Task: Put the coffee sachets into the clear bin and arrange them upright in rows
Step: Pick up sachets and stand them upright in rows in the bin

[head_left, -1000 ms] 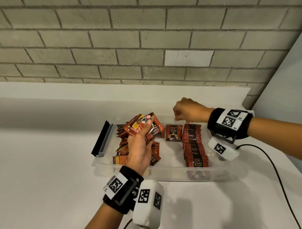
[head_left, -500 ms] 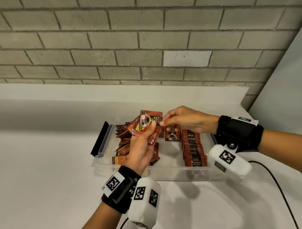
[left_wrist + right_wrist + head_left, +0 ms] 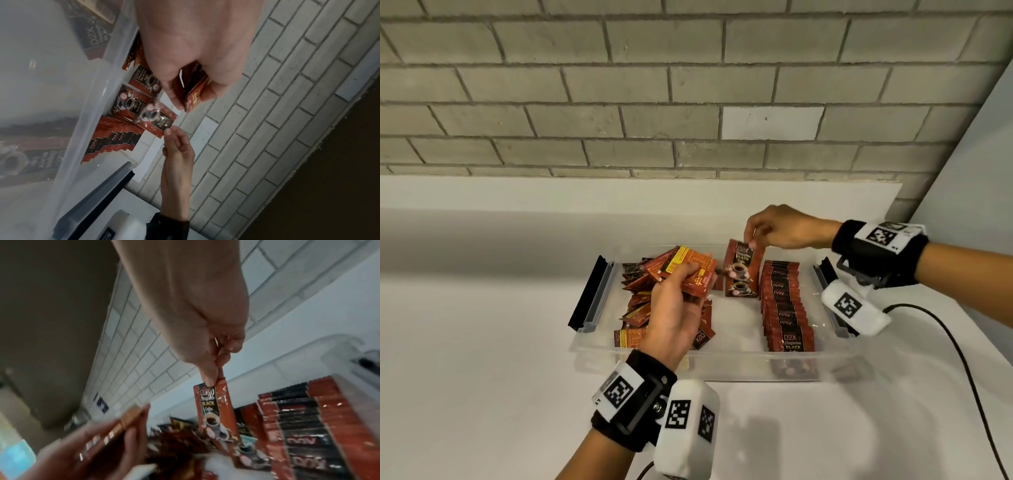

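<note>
A clear bin (image 3: 722, 366) stands on the white counter. My left hand (image 3: 681, 301) grips a fanned bundle of red coffee sachets (image 3: 681, 270) above the bin's left side, where more loose sachets (image 3: 635, 308) lie in a heap. My right hand (image 3: 756, 236) pinches one sachet (image 3: 743, 263) by its top edge and holds it upright over the bin's middle, above another standing sachet (image 3: 739, 289). A row of upright sachets (image 3: 784, 308) fills the right part. The pinched sachet (image 3: 216, 410) hangs from my fingertips (image 3: 209, 378) in the right wrist view.
Black and grey latch handles sit at the bin's left end (image 3: 589, 294) and right end (image 3: 828, 274). A black cable (image 3: 962, 359) runs over the counter on the right. A grey brick wall (image 3: 688, 102) rises behind the counter, and a plain wall (image 3: 979, 188) closes the right side.
My right hand took one sachet from the bundle in my left hand and carried it right, over the bin's middle. The left hand stayed in place with the bundle.
</note>
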Demonstrator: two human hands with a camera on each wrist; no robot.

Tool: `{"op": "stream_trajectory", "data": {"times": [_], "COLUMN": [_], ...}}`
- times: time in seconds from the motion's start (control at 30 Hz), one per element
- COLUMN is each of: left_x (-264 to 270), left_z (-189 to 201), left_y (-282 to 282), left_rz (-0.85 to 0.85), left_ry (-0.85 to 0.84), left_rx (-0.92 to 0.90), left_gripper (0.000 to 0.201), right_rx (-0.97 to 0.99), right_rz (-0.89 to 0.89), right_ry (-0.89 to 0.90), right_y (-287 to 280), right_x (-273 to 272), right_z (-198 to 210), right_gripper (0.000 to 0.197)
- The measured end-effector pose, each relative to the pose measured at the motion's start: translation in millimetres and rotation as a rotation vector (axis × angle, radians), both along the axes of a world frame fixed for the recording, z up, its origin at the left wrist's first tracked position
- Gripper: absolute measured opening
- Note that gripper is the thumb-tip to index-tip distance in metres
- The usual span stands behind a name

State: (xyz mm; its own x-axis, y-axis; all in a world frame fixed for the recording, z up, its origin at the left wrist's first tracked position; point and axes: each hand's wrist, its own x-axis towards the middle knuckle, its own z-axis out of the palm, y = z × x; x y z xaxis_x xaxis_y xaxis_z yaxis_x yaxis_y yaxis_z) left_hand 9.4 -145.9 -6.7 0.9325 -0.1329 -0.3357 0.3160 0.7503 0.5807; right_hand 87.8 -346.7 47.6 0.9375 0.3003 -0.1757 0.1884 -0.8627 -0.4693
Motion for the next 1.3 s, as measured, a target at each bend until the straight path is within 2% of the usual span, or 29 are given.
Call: {"op": "stream_trajectory", "data": {"times": [0.2, 0.33, 0.57, 0.67, 0.77, 0.93, 1.0, 1.07, 1.13, 1.2, 1.27, 1.3], "left_x": [-1, -4, -2, -2, -1, -1, -1, -1, -1, -2, -2, -3], "left_z": [-2, -1, -3, -3, -2, 1, 0, 0, 0, 1, 2, 2], "left_y": [-2, -3, -2, -1, -1, -2, -1, -1, 0, -1, -2, -3], "left_rz": [-0.008, -0.015, 0.011, 0.024, 0.044, 0.044, 0.045, 0.043, 0.035, 0.03, 0.027, 0.025], "left_ry": [-0.052, -0.068, -0.038, -0.03, 0.005, 0.015, 0.011, 0.014, 0.016, 0.013, 0.003, -0.002], "left_rx": [0.129, 0.17, 0.157, 0.129, 0.099, 0.104, 0.104, 0.107, 0.112, 0.111, 0.121, 0.126], "left_gripper": [0.041, 0.04, 0.043, 0.042, 0.024, 0.011, 0.018, 0.031, 0.037, 0.039, 0.04, 0.04], "right_rx": [-0.252, -0.389, -0.507, -0.5, -0.474, -0.241, -0.081, -0.009, -0.094, -0.228, -0.287, -0.275], "right_rz": [0.169, 0.238, 0.244, 0.233, 0.229, 0.127, 0.085, 0.093, 0.191, 0.343, 0.432, 0.442], "right_ry": [-0.08, -0.143, -0.187, -0.192, -0.191, -0.217, -0.185, -0.167, -0.232, -0.378, -0.472, -0.482], "right_y": [18, 24, 27, 27, 25, 15, 12, 12, 15, 18, 18, 18], "right_x": [-2, -2, -1, 1, 1, 0, -8, -24, -44, -59, -64, -64], "right_z": [-24, -29, -28, -29, -26, -3, 9, 16, 15, 8, 1, -1], "right_gripper": [0.015, 0.011, 0.009, 0.008, 0.007, 0.009, 0.015, 0.03, 0.048, 0.057, 0.055, 0.047]}}
